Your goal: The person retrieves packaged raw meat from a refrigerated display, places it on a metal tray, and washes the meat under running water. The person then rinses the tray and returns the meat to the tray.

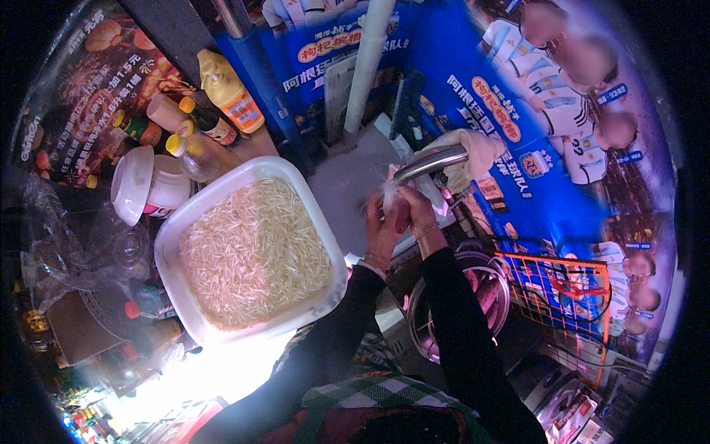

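Note:
My left hand [380,228] and my right hand [420,213] are close together under the curved metal faucet [430,165]. Water [391,193] runs from its spout onto my fingers. Something reddish shows between the palms, but I cannot tell whether it is an object or skin. Below them is a sink [344,188] that looks greyish inside. To the left of my hands stands a white plastic tub [166,261], filled with many thin, short, whitish pieces [255,252], whose kind I cannot settle.
A pale cloth [482,152] drapes over the faucet's base. Sauce bottles [213,122], a yellow jug [230,91] and stacked white bowls [133,186] stand at the left. A round metal pot [485,277] lies near my right forearm, beside an orange wire rack [554,299].

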`<state>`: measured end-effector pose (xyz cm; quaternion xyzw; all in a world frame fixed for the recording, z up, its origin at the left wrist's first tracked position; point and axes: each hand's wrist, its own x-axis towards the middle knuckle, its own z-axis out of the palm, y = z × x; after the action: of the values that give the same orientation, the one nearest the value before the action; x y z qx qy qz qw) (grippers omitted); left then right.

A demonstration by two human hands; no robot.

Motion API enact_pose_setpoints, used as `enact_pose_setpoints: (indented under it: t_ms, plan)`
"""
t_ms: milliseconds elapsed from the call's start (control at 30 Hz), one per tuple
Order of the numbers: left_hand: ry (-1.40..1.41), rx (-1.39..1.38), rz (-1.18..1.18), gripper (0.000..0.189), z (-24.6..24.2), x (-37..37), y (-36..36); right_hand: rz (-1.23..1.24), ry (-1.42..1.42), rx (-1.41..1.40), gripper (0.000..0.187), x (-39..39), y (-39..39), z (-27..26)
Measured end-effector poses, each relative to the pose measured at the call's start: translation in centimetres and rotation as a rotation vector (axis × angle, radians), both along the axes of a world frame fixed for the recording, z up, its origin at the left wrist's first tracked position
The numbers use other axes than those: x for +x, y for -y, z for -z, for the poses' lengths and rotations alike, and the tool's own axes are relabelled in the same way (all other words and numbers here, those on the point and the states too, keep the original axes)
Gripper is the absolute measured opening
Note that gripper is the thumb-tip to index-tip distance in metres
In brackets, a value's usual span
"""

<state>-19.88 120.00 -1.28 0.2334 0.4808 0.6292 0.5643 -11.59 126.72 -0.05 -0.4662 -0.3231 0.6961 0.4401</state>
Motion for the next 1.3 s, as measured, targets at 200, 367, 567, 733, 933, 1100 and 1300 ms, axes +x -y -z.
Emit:
enact_pose_setpoints:
  t_ms: [200,367,567,733,933,1100,1300]
  plan:
    - [0.098,0.12,-0.084,0.045,-1.7,-0.2,-1.4,-0.258,0.733,0.057,0.051,0.5,1.2,2.4]
    - [-0.096,0.07,-0.024,0.046,-0.3,0.0,-1.2,-0.146,0.647,0.398,0.057,-0.2,-0.6,3.2]
    - [0.117,0.025,-0.005,0.039,2.1,0.4,-1.1,-0.138,0.565,0.177,0.058,-0.5,-0.9,1.2]
    - [-0.079,0.025,-0.093,0.047,2.3,-1.6,-1.1,-0.409,0.712,0.305,0.055,-1.9,2.1,0.6]
    - [0.692,0.042,-0.147,0.042,0.7,-0.6,-0.3,-0.432,0.801,0.736,0.043,-1.6,2.1,-1.2]
    - [0.93,0.107,-0.084,0.044,-1.0,-1.3,-0.8,-0.522,0.792,0.537,0.041,-1.6,3.5,-2.1]
    - [0.753,0.114,-0.111,0.04,0.1,-1.2,0.0,-0.372,0.824,1.097,0.041,-0.7,3.8,-2.5]
